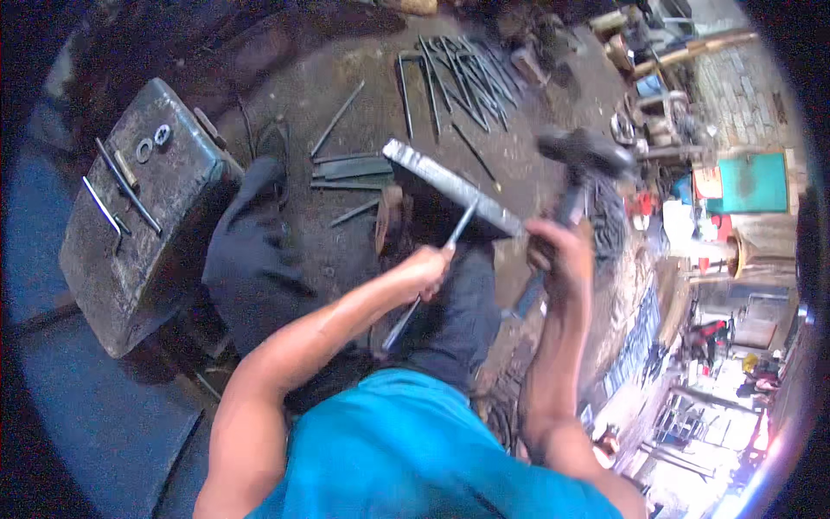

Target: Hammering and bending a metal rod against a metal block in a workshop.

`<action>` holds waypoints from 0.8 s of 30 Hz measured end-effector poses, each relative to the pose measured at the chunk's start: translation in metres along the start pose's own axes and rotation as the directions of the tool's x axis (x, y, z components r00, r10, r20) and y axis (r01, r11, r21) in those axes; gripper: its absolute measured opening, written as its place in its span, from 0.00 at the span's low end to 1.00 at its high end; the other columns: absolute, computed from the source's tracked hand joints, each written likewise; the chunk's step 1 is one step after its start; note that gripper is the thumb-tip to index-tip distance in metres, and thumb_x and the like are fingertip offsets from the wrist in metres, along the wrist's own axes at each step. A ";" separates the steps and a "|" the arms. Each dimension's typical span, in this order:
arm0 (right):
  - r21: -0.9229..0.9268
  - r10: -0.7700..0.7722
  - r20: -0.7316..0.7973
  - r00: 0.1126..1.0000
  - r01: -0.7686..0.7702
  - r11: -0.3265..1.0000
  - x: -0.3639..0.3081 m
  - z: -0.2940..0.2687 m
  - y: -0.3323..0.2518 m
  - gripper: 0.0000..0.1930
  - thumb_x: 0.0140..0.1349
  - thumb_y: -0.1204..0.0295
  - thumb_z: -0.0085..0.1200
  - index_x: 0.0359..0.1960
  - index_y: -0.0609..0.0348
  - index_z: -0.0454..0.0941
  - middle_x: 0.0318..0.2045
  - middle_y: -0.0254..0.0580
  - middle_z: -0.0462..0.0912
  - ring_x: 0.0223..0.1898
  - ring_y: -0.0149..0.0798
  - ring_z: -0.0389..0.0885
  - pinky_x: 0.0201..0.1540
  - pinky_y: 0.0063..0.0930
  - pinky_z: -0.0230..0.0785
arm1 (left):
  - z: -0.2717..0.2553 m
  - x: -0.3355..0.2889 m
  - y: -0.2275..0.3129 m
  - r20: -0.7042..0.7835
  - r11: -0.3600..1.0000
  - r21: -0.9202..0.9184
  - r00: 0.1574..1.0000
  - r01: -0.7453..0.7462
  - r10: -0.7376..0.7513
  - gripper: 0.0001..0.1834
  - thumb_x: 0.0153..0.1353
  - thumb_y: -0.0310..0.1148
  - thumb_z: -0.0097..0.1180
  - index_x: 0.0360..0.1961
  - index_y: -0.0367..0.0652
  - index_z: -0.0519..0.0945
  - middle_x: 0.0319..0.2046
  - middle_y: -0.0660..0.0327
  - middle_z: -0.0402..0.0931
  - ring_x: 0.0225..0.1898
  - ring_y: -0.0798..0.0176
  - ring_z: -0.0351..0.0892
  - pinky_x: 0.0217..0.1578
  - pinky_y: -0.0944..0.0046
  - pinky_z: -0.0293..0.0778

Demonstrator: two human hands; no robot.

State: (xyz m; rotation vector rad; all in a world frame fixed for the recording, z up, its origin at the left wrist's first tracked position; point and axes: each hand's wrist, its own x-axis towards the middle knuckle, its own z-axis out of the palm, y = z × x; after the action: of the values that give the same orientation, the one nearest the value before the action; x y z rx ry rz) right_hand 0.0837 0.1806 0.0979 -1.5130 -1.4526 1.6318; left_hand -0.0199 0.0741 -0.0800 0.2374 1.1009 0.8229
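My left hand (pixel 426 270) is wrapped around a thin metal rod (pixel 462 223). The rod's far end lies across the bright top of a narrow steel anvil (pixel 432 171) between my legs; its near end sticks out below my fist. To the right, my right hand (pixel 562 248) grips a hammer (pixel 586 154) by its handle. The dark hammer head is raised, apart from the rod and slightly blurred. My right fingers are closed, partly smeared by motion.
At the left stands a worn metal block (pixel 112 251) carrying short rods and two rings (pixel 162 135). Bent rods (pixel 467 82) lie heaped on the floor ahead, with flat metal bars (pixel 350 170) beside the anvil. A green board (pixel 752 183) is at the far right.
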 end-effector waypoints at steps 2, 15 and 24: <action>-0.012 -0.326 -0.129 0.937 0.327 0.945 -0.030 0.004 -0.036 0.15 0.46 0.81 0.57 0.38 0.58 0.69 0.18 0.32 0.69 0.12 0.28 0.65 0.14 0.20 0.55 | -0.004 0.006 0.008 0.062 0.993 -0.108 0.997 0.051 -0.045 0.25 0.68 0.56 0.35 0.20 0.50 0.62 0.13 0.72 0.55 0.11 0.73 0.53 0.11 0.68 0.51; -0.196 0.106 0.069 0.992 -0.091 0.976 0.013 0.001 0.021 0.09 0.45 0.78 0.59 0.25 0.58 0.70 0.15 0.34 0.70 0.11 0.25 0.65 0.12 0.23 0.54 | -0.011 0.009 0.010 0.100 0.987 -0.129 0.991 0.099 -0.087 0.27 0.67 0.60 0.33 0.20 0.52 0.62 0.12 0.74 0.52 0.11 0.74 0.47 0.12 0.70 0.45; 0.082 -0.451 0.039 0.892 0.447 0.891 -0.048 0.006 -0.043 0.21 0.43 0.78 0.64 0.41 0.59 0.71 0.28 0.32 0.73 0.26 0.30 0.74 0.27 0.23 0.71 | -0.014 0.008 0.007 0.083 0.996 -0.067 0.995 0.058 -0.052 0.26 0.66 0.60 0.35 0.21 0.51 0.63 0.13 0.75 0.51 0.11 0.75 0.48 0.12 0.71 0.46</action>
State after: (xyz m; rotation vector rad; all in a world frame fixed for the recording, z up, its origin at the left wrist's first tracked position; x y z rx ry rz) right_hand 0.0785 0.1504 0.1546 -0.9961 -1.6102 1.4289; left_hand -0.0338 0.0816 -0.0883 0.1802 0.9968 0.7945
